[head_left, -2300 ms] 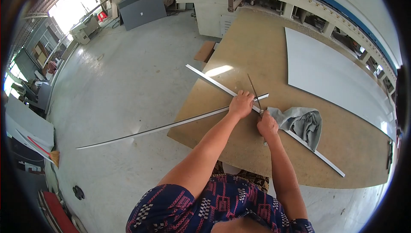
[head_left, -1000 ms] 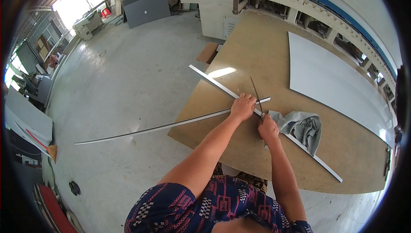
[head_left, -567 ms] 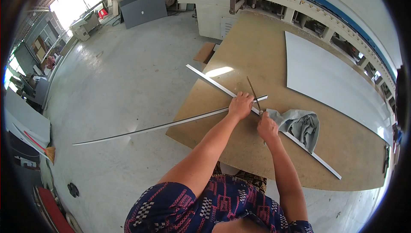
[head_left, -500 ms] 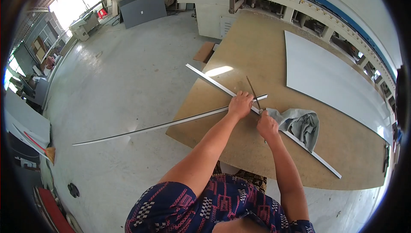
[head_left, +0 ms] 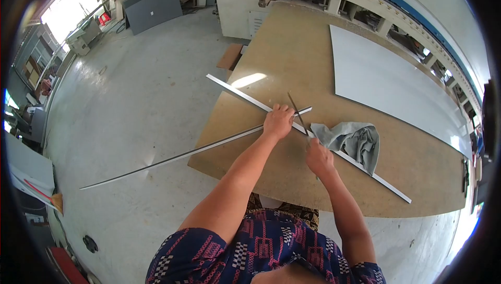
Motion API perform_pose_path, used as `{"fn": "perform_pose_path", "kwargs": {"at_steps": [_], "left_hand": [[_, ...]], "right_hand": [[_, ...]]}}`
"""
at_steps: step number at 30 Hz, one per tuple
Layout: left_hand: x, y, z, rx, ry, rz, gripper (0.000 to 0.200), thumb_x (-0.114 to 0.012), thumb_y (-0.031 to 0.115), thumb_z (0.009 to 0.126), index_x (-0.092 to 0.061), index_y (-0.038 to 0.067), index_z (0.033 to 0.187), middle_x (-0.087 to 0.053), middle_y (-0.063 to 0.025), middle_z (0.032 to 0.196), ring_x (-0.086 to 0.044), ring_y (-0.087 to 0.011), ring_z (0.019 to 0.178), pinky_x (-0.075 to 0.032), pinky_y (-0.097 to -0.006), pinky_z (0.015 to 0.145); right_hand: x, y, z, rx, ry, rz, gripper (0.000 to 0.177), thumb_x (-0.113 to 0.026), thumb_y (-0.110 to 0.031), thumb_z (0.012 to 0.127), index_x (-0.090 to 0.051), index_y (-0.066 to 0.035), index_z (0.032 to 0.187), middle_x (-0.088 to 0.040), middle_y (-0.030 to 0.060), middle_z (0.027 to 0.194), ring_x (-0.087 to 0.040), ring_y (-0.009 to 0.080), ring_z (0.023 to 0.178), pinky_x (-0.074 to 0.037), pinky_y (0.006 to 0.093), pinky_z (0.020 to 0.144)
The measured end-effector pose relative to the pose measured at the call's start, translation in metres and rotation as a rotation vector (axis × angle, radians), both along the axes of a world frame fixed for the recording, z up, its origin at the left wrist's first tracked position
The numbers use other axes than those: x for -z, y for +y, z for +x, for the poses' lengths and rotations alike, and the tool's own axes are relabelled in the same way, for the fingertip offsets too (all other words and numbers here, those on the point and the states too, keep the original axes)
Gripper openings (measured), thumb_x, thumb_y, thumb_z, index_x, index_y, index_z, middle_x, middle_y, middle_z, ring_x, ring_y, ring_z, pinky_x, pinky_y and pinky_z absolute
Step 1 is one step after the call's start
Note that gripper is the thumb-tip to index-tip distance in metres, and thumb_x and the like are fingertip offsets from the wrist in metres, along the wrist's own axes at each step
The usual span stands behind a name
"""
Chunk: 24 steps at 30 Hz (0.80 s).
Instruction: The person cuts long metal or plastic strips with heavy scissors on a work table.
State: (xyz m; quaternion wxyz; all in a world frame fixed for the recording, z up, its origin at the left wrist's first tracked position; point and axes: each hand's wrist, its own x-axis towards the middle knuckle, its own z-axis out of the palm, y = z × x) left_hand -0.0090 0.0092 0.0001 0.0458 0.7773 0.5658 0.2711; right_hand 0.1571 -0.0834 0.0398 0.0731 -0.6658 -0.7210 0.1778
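Observation:
A long thin metal strip (head_left: 219, 142) reaches from over the floor onto the brown board, its short end lying across a second white strip (head_left: 235, 90). My left hand (head_left: 279, 121) is closed over the long strip near the crossing. Just right of it, my right hand (head_left: 319, 157) grips the handle of a thin tool that looks like a hacksaw (head_left: 295, 103) seen edge-on. Its narrow length crosses the strip near the strip's end; the exact contact is too small to tell. A crumpled grey cloth (head_left: 360, 140) lies over the second strip beside my right hand.
The brown board (head_left: 282, 179) forms the work surface. A white panel (head_left: 381, 75) lies on its far right side, before a large machine (head_left: 235, 10). A cardboard piece (head_left: 229, 56) sits beyond the left edge. A grey panel (head_left: 152, 13) leans at the back.
The view has shifted, moving the scene left and slightly up. My right hand has moved slightly relative to the strip with the hacksaw. My left hand keeps its hold.

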Motion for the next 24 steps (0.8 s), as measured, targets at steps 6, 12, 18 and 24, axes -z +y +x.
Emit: {"fn": "perform_pose_path", "kwargs": {"at_steps": [6,12,18,24], "left_hand": [[-0.003,-0.002,0.0,-0.017,0.02,-0.016,0.01,-0.057,0.02,0.082,-0.056,0.011,0.088,-0.055,-0.0052,0.091,-0.051,-0.0268,0.093,-0.047,-0.0405,0.076],[0.002,0.0,0.0,-0.02,0.002,-0.029,0.011,-0.057,0.019,0.081,-0.056,0.011,0.088,-0.055,-0.0048,0.091,-0.051,-0.0264,0.094,-0.047,-0.0395,0.077],[0.001,0.0,0.001,-0.016,0.0,0.004,0.01,-0.058,0.018,0.079,-0.057,0.011,0.086,-0.055,-0.0058,0.09,-0.052,-0.028,0.093,-0.048,-0.0408,0.074],[-0.002,-0.002,-0.003,0.015,-0.03,-0.009,0.011,-0.058,0.016,0.078,-0.057,0.01,0.087,-0.056,-0.0073,0.091,-0.052,-0.0291,0.094,-0.048,-0.0414,0.075]], "right_hand": [[0.014,0.024,-0.011,-0.011,-0.019,0.037,0.023,-0.046,-0.017,0.085,-0.042,0.0,0.101,-0.062,0.0268,0.082,-0.062,0.0411,0.083,-0.048,0.0485,0.073],[-0.01,-0.038,0.015,0.0,-0.09,-0.104,0.025,-0.046,-0.019,0.086,-0.041,0.0,0.102,-0.063,0.0256,0.081,-0.062,0.0412,0.08,-0.048,0.0495,0.072],[0.01,0.019,-0.008,-0.002,-0.046,0.033,0.024,-0.045,-0.018,0.086,-0.043,0.0,0.101,-0.063,0.0252,0.082,-0.063,0.04,0.08,-0.048,0.0497,0.072],[0.016,-0.009,0.013,-0.02,-0.098,-0.017,0.03,-0.045,-0.02,0.087,-0.04,0.0,0.11,-0.063,0.0244,0.079,-0.063,0.0404,0.076,-0.049,0.05,0.067]]}}
